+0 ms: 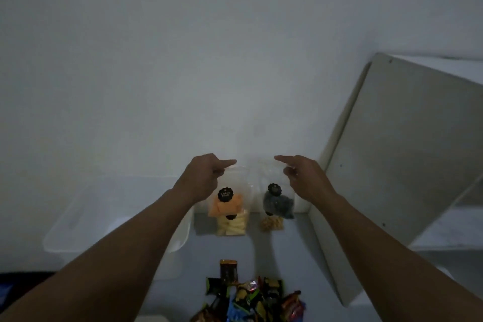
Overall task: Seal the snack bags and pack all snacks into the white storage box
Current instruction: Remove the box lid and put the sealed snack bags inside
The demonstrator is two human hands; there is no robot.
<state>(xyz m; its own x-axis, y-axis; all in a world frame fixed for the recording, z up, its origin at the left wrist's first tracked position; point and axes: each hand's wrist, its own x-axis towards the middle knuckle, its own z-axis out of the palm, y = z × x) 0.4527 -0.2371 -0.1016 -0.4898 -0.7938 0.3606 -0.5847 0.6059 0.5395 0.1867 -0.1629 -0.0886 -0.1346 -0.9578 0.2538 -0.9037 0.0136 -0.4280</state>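
In dim light, my left hand (206, 176) pinches the top left corner of a clear bag of orange snacks (224, 206) with a black round sticker. My right hand (300, 178) pinches the top right corner of a clear bag of dark snacks (278, 204), also stickered. Both index fingers point inward along the bag tops. Lower down, behind them, stand a bag of pale yellow sticks (231, 226) and a bag of brown nuts (271, 223). The white storage box (86, 219) sits open on the left, under my left forearm. A pile of small wrapped snacks (251, 298) lies near me.
A plain white wall rises directly behind the bags. A large pale panel (405, 154) leans at an angle on the right, its lower edge close to my right forearm. The grey tabletop (287, 256) stretches between the bags and the snack pile.
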